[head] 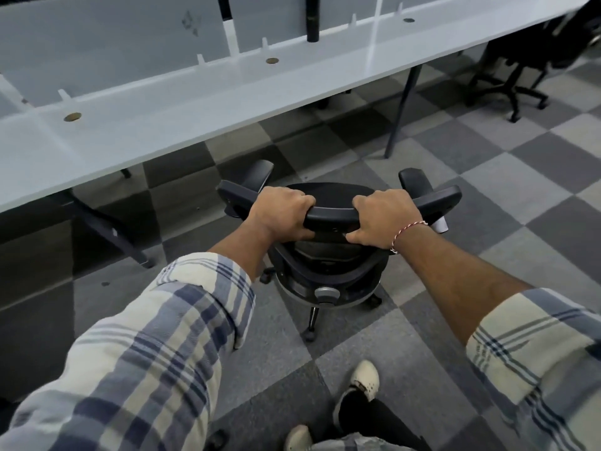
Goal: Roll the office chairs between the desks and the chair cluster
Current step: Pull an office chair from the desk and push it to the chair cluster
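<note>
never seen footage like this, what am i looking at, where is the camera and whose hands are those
No machine here: one camera worn on a person's head looks forward and down at their arms in plaid sleeves. The left hand and the right hand both grip the curved top rail of a black wheeled office chair. It stands on grey checkered carpet tiles, facing a long pale grey desk with round cable holes. A second black office chair stands at upper right beside that desk.

Plaid shirt sleeves point(146, 353) in cream, grey and navy, cuffs turned back; a red-and-white thread bracelet point(408, 234) on the right wrist; white shoes point(364, 380).
</note>
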The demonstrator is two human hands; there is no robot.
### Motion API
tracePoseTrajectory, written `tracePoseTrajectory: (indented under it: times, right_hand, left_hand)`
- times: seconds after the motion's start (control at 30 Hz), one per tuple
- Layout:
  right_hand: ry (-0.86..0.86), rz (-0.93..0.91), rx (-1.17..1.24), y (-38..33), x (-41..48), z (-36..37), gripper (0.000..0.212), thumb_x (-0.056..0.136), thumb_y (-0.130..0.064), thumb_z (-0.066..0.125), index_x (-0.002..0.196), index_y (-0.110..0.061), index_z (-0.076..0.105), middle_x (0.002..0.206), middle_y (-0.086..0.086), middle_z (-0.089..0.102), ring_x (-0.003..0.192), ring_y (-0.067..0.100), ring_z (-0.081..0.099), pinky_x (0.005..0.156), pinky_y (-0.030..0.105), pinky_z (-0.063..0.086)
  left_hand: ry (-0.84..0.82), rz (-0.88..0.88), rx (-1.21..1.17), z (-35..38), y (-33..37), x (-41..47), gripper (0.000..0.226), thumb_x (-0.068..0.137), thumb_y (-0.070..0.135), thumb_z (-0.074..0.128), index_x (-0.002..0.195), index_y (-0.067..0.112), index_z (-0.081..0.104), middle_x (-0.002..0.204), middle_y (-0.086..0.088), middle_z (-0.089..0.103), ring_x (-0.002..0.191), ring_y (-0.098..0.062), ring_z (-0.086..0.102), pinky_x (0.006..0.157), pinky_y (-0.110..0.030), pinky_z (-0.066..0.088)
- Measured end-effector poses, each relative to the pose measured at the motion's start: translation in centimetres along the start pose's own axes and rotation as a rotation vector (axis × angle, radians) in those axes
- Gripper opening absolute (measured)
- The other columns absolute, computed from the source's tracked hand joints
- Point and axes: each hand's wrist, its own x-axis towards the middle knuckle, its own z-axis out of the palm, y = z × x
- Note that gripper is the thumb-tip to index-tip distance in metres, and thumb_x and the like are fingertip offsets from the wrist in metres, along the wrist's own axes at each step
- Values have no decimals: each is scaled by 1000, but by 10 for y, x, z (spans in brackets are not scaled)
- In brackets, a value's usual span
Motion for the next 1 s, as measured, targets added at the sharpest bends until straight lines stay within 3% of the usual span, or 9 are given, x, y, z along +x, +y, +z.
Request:
tracePoseTrajectory:
  times: [0.1,0.27,0.6,1.0]
  right_hand:
    - [47,21,9,22,19,8,49,78,-70,55,90,-23,51,77,-1,58,75,24,60,64,34,39]
    - [67,66,37,73,56,17,48,79,-70,56,89,-23,52,67,-5,44,66,21,49,64,34,41]
    - [20,92,68,195,115,30,44,80,-65,59,86,-25,44,74,-3,49,69,21,50,67,34,42]
    - [-24,247,68,320,176,53,43,79,-64,60,85,-24,45,72,-4,46,68,21,47,65,32,36]
  left_hand:
    - [15,20,-11,5,-8,39,42,74,71,53,78,30,48,84,8,63,80,-19,64,59,-31,31]
    - [-5,48,28,9,-13,114,40,76,66,61,79,28,48,89,5,68,84,-24,66,62,-32,32]
    - [9,67,10,17,9,253,37,76,66,57,77,31,45,85,8,66,80,-20,65,62,-31,33]
    - [97,256,-45,38,16,421,38,77,68,53,75,31,46,77,8,63,70,-16,61,59,-31,34]
